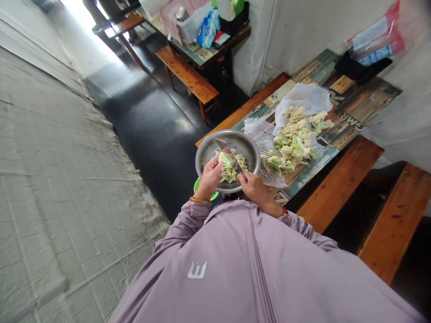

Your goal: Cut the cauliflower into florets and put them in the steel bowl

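Note:
My left hand (210, 176) is closed around a pale green cauliflower piece (225, 160), held over a steel bowl (205, 152) with cut florets (235, 172) in it. My right hand (254, 186) grips the handle of a knife (228, 152), whose blade lies across the piece. The bowl sits at the near corner of the patterned table (350, 101). A heap of cauliflower florets (296, 134) lies on white mesh netting (262, 134) just beyond the bowl.
A green object (196, 185) peeks out under the bowl. Wooden benches (340, 184) flank the table. A second table (202, 54) with a bench, tubs and packets stands farther off. A tiled wall (50, 179) runs along the left, with dark floor (151, 121) between.

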The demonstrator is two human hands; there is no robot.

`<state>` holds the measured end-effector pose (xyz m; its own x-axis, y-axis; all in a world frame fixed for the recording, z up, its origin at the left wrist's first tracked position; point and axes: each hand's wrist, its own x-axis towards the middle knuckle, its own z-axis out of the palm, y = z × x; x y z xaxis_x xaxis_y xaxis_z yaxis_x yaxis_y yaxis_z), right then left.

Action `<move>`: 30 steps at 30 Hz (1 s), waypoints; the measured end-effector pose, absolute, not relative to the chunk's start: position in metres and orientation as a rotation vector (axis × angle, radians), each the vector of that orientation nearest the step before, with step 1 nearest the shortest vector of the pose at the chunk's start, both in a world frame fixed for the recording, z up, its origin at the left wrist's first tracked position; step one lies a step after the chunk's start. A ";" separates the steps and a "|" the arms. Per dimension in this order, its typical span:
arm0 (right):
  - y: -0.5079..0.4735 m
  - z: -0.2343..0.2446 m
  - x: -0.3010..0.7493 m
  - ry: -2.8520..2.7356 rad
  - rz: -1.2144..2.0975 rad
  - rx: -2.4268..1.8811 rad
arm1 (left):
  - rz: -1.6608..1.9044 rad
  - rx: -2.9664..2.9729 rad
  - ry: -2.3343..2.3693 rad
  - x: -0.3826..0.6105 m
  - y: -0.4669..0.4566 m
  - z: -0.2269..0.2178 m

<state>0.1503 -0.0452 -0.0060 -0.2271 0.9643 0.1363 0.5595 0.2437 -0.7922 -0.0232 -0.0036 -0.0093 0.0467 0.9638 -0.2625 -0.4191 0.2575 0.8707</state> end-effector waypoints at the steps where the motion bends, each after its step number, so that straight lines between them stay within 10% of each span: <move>1: -0.045 -0.007 0.150 -1.881 0.831 -1.387 | 1.203 0.722 1.026 -0.023 -0.004 -0.008; 30: -0.039 -0.029 0.151 -1.635 1.245 -1.444 | 1.020 0.644 0.987 -0.031 -0.008 -0.017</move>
